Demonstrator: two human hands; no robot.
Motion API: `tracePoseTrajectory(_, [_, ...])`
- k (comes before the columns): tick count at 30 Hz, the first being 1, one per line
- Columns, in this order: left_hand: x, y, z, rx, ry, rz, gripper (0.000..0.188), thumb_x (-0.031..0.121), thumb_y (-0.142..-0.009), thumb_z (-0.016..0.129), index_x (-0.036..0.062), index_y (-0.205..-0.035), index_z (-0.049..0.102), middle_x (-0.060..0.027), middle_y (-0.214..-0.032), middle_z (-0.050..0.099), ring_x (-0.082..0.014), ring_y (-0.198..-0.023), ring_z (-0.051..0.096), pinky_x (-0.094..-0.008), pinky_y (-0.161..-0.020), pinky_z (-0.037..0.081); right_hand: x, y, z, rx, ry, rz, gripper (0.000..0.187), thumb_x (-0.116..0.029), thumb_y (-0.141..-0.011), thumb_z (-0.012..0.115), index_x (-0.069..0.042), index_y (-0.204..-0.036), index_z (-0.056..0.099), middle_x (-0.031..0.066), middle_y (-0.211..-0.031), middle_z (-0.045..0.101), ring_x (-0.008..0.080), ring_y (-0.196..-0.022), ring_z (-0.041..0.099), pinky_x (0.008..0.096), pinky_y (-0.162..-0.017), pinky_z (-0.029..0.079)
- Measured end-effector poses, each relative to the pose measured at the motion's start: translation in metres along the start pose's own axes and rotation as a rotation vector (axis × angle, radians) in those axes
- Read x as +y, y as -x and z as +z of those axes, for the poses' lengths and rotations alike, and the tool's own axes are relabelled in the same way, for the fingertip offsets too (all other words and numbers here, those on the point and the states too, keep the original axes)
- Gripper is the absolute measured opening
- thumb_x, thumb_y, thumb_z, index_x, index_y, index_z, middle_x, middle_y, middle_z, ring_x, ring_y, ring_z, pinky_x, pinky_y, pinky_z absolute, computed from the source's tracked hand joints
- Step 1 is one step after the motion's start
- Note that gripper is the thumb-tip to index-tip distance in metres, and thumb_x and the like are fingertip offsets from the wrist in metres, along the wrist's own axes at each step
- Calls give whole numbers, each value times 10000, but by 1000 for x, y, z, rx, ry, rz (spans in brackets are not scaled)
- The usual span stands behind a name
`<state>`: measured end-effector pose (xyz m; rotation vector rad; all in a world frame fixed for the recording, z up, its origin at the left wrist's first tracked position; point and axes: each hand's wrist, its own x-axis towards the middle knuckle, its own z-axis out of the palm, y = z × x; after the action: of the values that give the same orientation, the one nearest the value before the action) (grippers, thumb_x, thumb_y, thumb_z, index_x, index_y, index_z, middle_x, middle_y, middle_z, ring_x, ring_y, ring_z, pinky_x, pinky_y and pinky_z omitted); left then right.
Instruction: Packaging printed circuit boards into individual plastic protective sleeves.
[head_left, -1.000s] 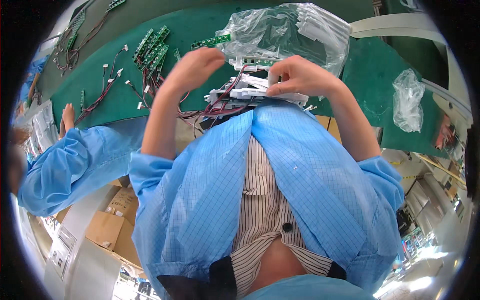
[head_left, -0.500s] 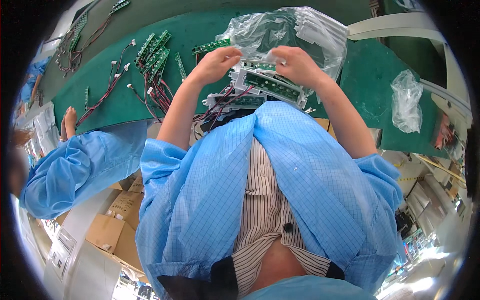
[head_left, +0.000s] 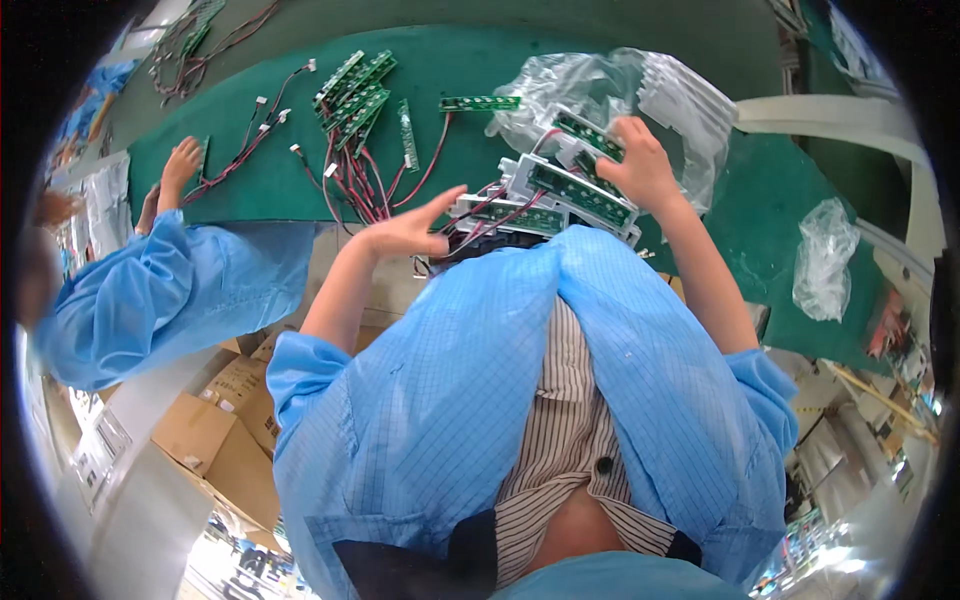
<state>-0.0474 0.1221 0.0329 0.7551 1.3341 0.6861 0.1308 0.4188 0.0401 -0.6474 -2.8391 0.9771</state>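
Several white plastic housings, each with a green circuit board fitted inside, are stacked at the table's front edge before me. My right hand (head_left: 642,168) grips the right end of the farthest housing (head_left: 572,122), thumb and fingers around its edge. A tilted middle housing (head_left: 585,195) and a near housing (head_left: 510,214) overlap just below. Beside the near housing's left end is my left hand (head_left: 408,232), thumb and forefinger spread, close to red and black wires (head_left: 480,232). Nothing shows in its grasp.
Loose green boards (head_left: 355,100) with wires lie left of centre; a single board (head_left: 480,103) lies farther back. A clear plastic bag (head_left: 690,140) with white housings is behind my right hand, a crumpled bag (head_left: 826,260) at right. A co-worker's hand (head_left: 180,165) is at left.
My left hand has left the far housing and come down toward the wires, its fingers spreading. The far housing has turned to a slant at my right hand. The whole view has shifted.
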Motion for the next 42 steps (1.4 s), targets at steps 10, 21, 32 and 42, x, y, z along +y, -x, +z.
tracePoseTrajectory(10, [-25, -1, 37, 376, -79, -193, 734, 313, -617, 674, 8, -1220, 388, -183, -940, 577, -288, -887, 548, -348, -797, 423, 37, 12, 9, -32, -13, 29, 335, -167, -672, 596, -40, -975, 531, 159, -888, 562, 326, -827, 566, 373, -725, 445])
tracePoseTrajectory(21, [4, -24, 26, 122, 51, 85, 184, 145, -684, 538, 22, -817, 570, -83, -662, 559, -158, -622, 537, -279, -551, 410, 67, 11, 29, 69, -92, 96, 343, -212, -660, 633, -51, -947, 537, 134, -867, 540, 295, -824, 552, 370, -729, 437])
tracePoseTrajectory(32, [119, 67, -15, -129, -20, -31, 340, 119, -733, 600, -22, -1039, 552, 44, -678, 521, -14, -572, 465, -181, -446, 369, 68, 14, 32, 135, -52, -58, 384, -266, -685, 637, -49, -974, 505, 126, -838, 539, 267, -768, 554, 353, -690, 439])
tracePoseTrajectory(42, [103, 76, -50, 221, 202, -136, 170, 158, -746, 572, 3, -678, 557, -13, -503, 487, -71, -433, 453, -209, -390, 329, 19, 11, -56, 338, -1372, -3, 201, -2, -762, 602, -42, -953, 553, 123, -961, 575, 219, -867, 568, 342, -787, 463])
